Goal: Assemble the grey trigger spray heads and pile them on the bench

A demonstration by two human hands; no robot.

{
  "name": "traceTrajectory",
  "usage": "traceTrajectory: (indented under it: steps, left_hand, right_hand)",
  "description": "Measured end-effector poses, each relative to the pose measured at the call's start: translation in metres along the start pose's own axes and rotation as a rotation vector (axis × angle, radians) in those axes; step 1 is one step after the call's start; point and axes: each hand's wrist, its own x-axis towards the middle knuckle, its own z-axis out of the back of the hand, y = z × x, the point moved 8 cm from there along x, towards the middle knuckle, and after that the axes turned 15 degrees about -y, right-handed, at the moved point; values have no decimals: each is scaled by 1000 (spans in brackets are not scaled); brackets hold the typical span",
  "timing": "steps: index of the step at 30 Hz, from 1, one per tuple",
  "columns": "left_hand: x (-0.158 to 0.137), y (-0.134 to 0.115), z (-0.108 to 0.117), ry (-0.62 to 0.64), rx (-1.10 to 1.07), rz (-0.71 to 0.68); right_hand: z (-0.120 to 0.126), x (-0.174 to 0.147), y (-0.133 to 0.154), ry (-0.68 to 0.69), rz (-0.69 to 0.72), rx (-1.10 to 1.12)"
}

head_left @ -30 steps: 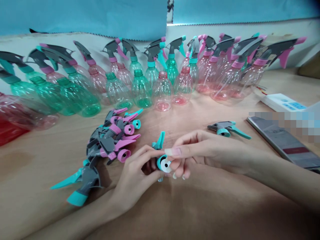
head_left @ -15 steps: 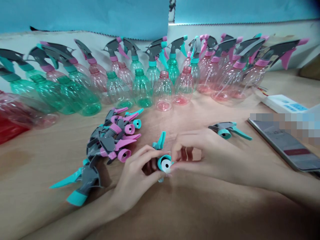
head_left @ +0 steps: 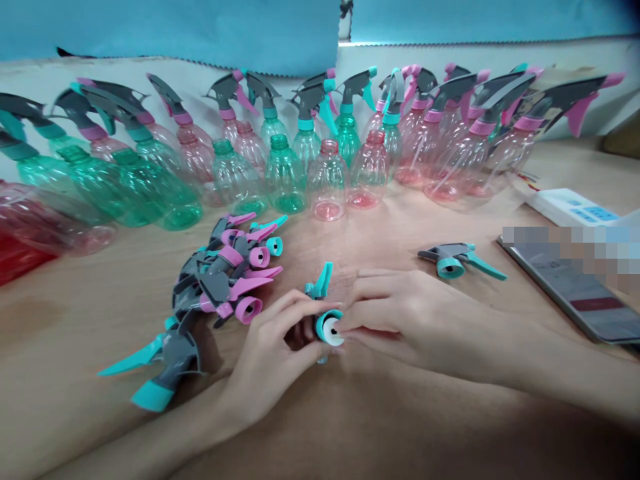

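- Our left hand (head_left: pixel 273 347) holds a teal-collared spray head (head_left: pixel 319 326), right of the heap of spray heads (head_left: pixel 217 280).
- Our right hand (head_left: pixel 415 317), farther right of the heap, reaches fingertips to the held head's white disc (head_left: pixel 329 331); whether it grips, we cannot tell.
- Bottles (head_left: pixel 285 177) stand behind the heap.

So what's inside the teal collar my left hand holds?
A white disc with a dark hole shows in the mouth of the teal collar. The disc hides what lies deeper; your right hand covers its right edge.
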Motion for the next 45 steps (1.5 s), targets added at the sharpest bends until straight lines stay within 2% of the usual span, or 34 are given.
traceTrajectory:
  steps: [5, 15, 20, 34, 41, 45]
  left_hand:
    - [-2, 4, -1, 18, -20, 22]
    - [-3, 6, -1, 19, -9, 38]
    - [-3, 3, -2, 31, -19, -1]
    - [-2, 3, -2, 26, -23, -3]
    - [-1, 4, -2, 22, -33, 6]
    - [-1, 5, -3, 23, -26, 3]
  right_hand:
    - [1, -2, 0, 14, -5, 7]
    - [2, 1, 3, -78, 35, -10]
    - [1, 0, 2, -22, 6, 53]
    - [-3, -5, 8, -28, 70, -55]
    - [-4, -2, 2, 69, -3, 33]
    - [-6, -2, 0, 69, -15, 12]
